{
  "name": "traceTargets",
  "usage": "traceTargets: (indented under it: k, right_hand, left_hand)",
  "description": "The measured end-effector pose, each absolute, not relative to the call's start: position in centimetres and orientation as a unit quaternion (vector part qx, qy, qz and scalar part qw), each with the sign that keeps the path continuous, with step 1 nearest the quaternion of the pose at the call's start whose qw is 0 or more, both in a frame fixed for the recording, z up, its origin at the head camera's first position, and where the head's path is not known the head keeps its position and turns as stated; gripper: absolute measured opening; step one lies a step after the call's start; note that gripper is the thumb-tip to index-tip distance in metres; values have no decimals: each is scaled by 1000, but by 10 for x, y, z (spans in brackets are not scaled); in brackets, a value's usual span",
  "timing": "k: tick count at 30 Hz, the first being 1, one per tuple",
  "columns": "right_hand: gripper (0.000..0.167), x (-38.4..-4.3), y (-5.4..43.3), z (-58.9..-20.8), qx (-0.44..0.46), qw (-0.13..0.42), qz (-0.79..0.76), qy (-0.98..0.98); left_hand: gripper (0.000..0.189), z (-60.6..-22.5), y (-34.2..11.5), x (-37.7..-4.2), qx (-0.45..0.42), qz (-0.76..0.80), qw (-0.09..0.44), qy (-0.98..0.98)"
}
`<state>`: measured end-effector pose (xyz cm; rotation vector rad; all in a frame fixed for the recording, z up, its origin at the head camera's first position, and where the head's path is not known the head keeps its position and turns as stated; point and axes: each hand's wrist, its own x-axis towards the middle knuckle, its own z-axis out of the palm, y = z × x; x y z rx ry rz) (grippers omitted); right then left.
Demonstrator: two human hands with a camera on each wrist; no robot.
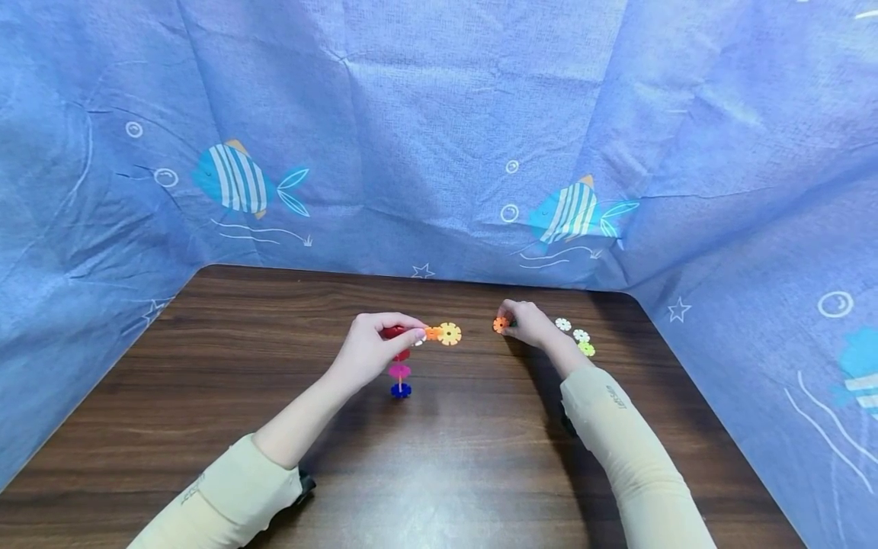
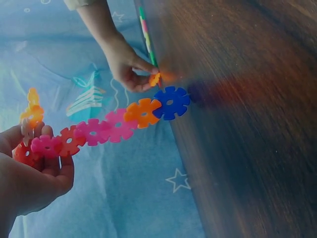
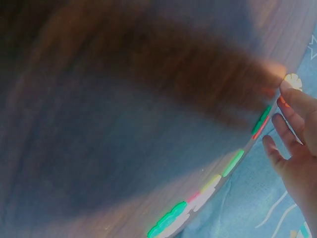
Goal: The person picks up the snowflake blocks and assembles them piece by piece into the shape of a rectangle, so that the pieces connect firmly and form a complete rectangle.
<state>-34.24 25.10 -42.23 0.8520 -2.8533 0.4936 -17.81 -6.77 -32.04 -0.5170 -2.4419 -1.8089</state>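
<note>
My left hand (image 1: 366, 351) grips a chain of interlocking plastic flower discs by its upper end. In the left wrist view, the chain's red and pink discs (image 2: 116, 125) run from the fingers to an orange disc (image 2: 143, 113) and a blue disc (image 2: 171, 102) at the far end. A short branch with a yellow disc (image 1: 449, 334) sticks out to the right of the left fingertips. Across a gap, my right hand (image 1: 530, 324) pinches a single orange disc (image 1: 501, 325) between thumb and finger. The left fingers partly cover the chain's top.
Loose discs lie right of the right hand, among them a white disc (image 1: 562, 324) and a yellow-green disc (image 1: 586, 348). A green disc (image 3: 168, 218) shows nearly edge-on. Behind the brown wooden table (image 1: 274, 305) hangs a blue fish-print cloth (image 1: 439, 137).
</note>
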Motion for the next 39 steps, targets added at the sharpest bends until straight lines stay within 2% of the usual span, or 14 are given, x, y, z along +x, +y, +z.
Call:
traceTargets:
  k: [4,10,21,39]
  right_hand:
    - [18,-340,248,-421,287,74,186,-937]
    - [18,-334,242,-410,312,107,205,-921]
    - [12,-315,229,-379,311,124,247,-910]
    - [13,-265,212,-342,307,135,348,-875]
  left_hand:
    - [15,-331,-69,-187,-166,-585,27,-793]
    - [17,-349,-71,-200,-166,-589,32,-790]
    - [17,-349,-73,-200,-176,-589,38,-787]
    - [15,-349,-72,-199,-177,-589,34,-787]
